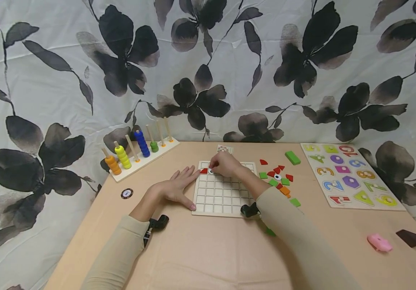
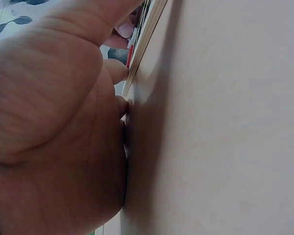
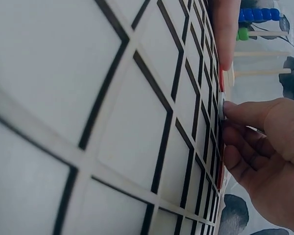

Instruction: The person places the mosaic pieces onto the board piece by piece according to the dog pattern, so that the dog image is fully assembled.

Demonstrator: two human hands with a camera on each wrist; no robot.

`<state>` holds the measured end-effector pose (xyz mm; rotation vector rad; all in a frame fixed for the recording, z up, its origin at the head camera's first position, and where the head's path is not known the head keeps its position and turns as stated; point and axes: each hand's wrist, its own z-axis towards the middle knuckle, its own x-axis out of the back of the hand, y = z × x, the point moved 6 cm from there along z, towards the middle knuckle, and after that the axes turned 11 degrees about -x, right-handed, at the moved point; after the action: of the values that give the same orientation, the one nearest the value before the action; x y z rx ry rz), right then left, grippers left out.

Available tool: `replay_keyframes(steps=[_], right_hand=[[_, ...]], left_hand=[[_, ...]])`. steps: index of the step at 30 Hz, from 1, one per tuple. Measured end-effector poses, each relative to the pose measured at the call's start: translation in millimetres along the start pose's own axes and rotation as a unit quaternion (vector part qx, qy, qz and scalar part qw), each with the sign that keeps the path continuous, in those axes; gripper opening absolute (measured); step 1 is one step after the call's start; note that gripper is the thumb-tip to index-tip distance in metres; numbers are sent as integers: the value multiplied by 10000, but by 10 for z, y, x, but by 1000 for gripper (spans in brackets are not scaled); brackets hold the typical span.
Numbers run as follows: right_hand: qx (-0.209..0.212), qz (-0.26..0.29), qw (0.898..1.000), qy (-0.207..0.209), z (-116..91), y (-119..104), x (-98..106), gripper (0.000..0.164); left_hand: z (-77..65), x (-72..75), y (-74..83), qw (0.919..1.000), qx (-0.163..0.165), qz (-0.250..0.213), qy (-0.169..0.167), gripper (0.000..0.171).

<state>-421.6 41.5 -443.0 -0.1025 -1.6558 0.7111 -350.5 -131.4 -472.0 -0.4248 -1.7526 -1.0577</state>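
A white grid board [image 1: 217, 197] with square cells lies mid-table. My left hand [image 1: 171, 188] rests on the table at its left side, fingers and thumb extended, with the thumb and a fingertip at the board's edge. Beside that fingertip, a red piece [image 1: 203, 171] sits in the upper left of the grid. My right hand [image 1: 226, 165] is over the top rows, its fingers curled. In the right wrist view, its thumb and fingers pinch a small white piece [image 3: 222, 105] at the board's surface, next to the red piece. In the left wrist view, the palm [image 2: 54, 107] fills the left side.
Loose red, green and orange pieces [image 1: 285, 190] and a white ring-like piece [image 1: 277, 177] lie right of the board. A patterned card [image 1: 225, 149] is behind it. Around these are a peg stand [image 1: 148, 155], number puzzle [image 1: 356, 205], round token [image 1: 126, 193], pink object [image 1: 379, 243] and dark flat piece [image 1: 412, 238].
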Motion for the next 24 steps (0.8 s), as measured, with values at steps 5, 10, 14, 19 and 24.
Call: replay_keyframes(steps=[5, 10, 14, 19, 24], right_hand=[[-13, -54, 10000, 62, -38, -18, 14, 7], [59, 179, 9998, 72, -145, -4, 114, 13], [233, 344, 9989, 225, -331, 72, 327, 21], [100, 525, 9969, 581, -692, 321, 689, 28], [-7, 677, 9937, 893, -1016, 676, 962, 31]], left_hand=[[2, 5, 14, 10000, 11, -26, -19, 129], [9, -1, 4, 10000, 32, -68, -21, 129], [13, -9, -7, 9999, 59, -89, -14, 130], [11, -18, -5, 9999, 78, -129, 5, 131], [4, -9, 5, 9999, 106, -129, 18, 130]])
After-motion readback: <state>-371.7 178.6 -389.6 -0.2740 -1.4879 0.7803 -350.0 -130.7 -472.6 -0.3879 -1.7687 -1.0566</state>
